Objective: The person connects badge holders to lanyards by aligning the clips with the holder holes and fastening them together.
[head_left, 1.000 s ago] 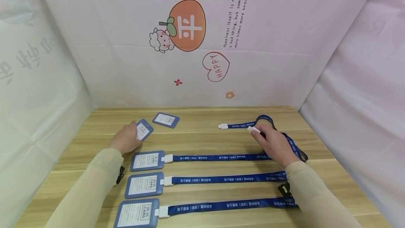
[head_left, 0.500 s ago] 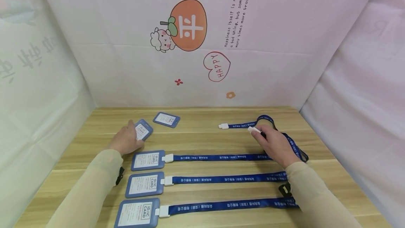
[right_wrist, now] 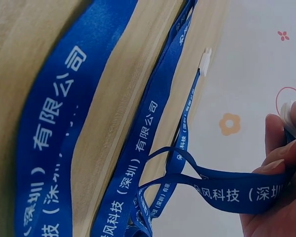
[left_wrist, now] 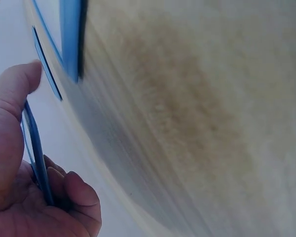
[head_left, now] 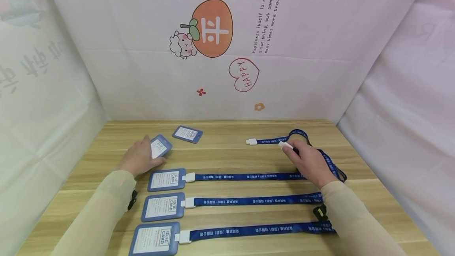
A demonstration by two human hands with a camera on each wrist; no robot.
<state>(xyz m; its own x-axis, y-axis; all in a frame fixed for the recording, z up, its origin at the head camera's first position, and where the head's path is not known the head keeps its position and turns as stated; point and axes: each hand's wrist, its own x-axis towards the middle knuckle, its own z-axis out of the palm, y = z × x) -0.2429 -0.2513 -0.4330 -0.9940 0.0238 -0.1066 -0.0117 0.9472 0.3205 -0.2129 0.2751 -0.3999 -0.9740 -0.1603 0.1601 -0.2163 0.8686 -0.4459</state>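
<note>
Surface (head_left: pixel 220 155) was cut off nearside. Grips were clamped: right hand (head_left: pixel 313 163) on a blue lanyard (right_wrist: pixel 232 193), partly hidden behind it; left hand (head_left: pixel 136 157) on a badge holder (head_left: pixel 160 146), over the surface's left side, one end covered. Lanyard's white clip (head_left: pixel 285 145), in the right grip, showed partly

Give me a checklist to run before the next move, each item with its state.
1. Left hand has a firm hold on the tilted card holder: cannot tell; it does hold it.
2. Right hand holds a white clip: ok.
3. Held holder and held clip joined: not ok, they are apart.
4. Held strap free of the spare lanyard: cannot tell.
5. Three front holders clipped to lanyards: ok.
</note>
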